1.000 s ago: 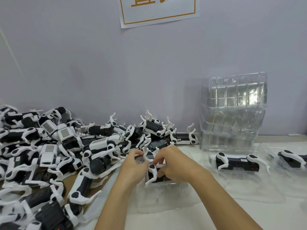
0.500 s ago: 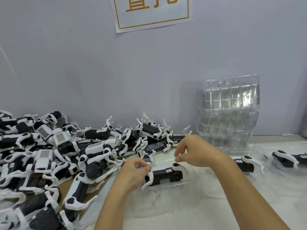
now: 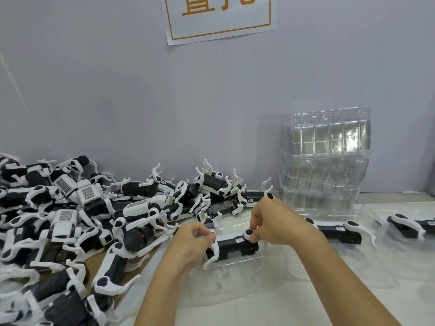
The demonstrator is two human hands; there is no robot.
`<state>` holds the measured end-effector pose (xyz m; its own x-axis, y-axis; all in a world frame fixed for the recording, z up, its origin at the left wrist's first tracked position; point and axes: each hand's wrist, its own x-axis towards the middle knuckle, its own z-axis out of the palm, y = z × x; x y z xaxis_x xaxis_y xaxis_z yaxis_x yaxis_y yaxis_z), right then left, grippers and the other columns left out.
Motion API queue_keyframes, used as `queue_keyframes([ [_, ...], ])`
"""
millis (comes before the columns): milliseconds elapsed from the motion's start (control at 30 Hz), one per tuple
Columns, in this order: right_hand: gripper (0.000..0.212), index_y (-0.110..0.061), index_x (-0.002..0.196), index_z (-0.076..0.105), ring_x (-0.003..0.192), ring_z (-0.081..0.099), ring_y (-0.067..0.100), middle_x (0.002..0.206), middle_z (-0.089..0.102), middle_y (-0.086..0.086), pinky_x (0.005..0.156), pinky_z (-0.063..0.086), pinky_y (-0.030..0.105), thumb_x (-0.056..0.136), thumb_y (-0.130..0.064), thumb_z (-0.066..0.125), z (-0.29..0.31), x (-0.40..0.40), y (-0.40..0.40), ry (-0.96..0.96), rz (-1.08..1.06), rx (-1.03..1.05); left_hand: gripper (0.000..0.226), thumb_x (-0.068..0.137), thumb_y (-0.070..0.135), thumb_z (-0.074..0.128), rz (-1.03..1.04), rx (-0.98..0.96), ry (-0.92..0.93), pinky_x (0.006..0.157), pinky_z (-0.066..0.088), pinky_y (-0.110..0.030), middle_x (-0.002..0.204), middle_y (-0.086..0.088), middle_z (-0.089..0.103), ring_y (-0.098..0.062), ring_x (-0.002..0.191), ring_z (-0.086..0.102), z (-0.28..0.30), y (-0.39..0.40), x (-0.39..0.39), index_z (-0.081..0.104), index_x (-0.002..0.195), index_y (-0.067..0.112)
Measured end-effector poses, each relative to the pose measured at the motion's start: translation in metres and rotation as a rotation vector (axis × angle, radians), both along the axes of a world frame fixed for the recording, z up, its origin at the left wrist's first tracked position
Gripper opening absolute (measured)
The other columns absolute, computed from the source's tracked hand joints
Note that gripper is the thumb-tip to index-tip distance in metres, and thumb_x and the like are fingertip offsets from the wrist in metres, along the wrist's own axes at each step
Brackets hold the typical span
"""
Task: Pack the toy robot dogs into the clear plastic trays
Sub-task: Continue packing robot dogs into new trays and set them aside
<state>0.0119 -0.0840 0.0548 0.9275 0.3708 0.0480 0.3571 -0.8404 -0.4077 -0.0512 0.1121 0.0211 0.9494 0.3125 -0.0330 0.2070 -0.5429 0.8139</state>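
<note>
A black-and-white toy robot dog (image 3: 231, 245) lies lengthwise in a clear plastic tray (image 3: 226, 288) in front of me. My left hand (image 3: 190, 245) pinches the dog's left end at a white leg. My right hand (image 3: 273, 222) pinches the white hip joint at its right end. Two more trays at the right each hold a dog, one (image 3: 339, 234) just past my right wrist, the other (image 3: 414, 227) at the frame edge.
A big heap of loose robot dogs (image 3: 77, 222) covers the table's left side up to the wall. A tall stack of empty clear trays (image 3: 327, 156) leans at the wall on the right. A paper sign (image 3: 219, 17) hangs above.
My right hand has come down from above the dog's right end onto its hip joint. The dog now lies flatter and lengthwise in the tray. My left hand kept its hold.
</note>
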Motion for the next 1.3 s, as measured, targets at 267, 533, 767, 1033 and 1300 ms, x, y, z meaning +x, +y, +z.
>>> queue_keyframes([
  [267,0.018,-0.03,0.079,0.067,0.082,0.057,0.006,0.088,0.059,-0.009,0.063,0.041,0.022,0.077,-0.036,0.083,-0.001,0.006,-0.006,0.038,0.055,0.027,0.008,0.095,0.026,0.065,0.003,-0.034,-0.012,0.089,0.033,-0.026,0.113,0.008,0.06,-0.01,0.113,0.053,0.002,-0.001,-0.001,0.066,0.092,0.019],
  [533,0.017,-0.028,0.11,0.07,0.11,0.058,0.017,0.11,0.066,-0.007,0.096,0.047,0.039,0.097,-0.029,0.059,-0.001,0.019,-0.027,-0.104,-0.088,0.141,0.021,0.091,0.038,0.068,0.073,0.041,-0.144,0.066,0.038,-0.018,0.097,0.015,0.062,-0.004,0.098,0.058,0.005,-0.002,0.001,0.061,0.091,0.018],
  [767,0.053,-0.031,0.113,0.069,0.11,0.055,0.015,0.101,0.055,-0.009,0.099,0.046,0.037,0.079,0.006,0.053,-0.007,0.021,-0.04,-0.025,-0.149,0.09,0.019,0.094,0.035,0.062,0.142,0.246,-0.112,0.061,0.035,-0.023,0.091,0.013,0.052,-0.003,0.08,0.05,0.008,-0.004,-0.003,0.052,0.103,0.021],
  [1033,0.058,-0.032,0.115,0.067,0.103,0.056,0.019,0.111,0.056,-0.005,0.08,0.053,0.032,0.077,0.007,0.048,-0.002,0.021,-0.044,0.023,-0.149,0.098,0.024,0.098,0.04,0.05,0.332,0.539,-0.002,0.069,0.038,-0.033,0.088,0.001,0.044,-0.022,0.084,0.041,0.016,-0.015,-0.013,0.038,0.094,0.019],
  [1300,0.038,-0.029,0.115,0.068,0.105,0.059,0.019,0.108,0.062,-0.005,0.094,0.051,0.038,0.09,-0.007,0.049,0.002,0.022,-0.041,-0.066,-0.152,0.116,0.033,0.096,0.045,0.051,0.298,0.479,0.045,0.069,0.044,-0.034,0.087,-0.002,0.054,-0.025,0.084,0.053,0.015,-0.016,-0.011,0.046,0.079,0.017],
])
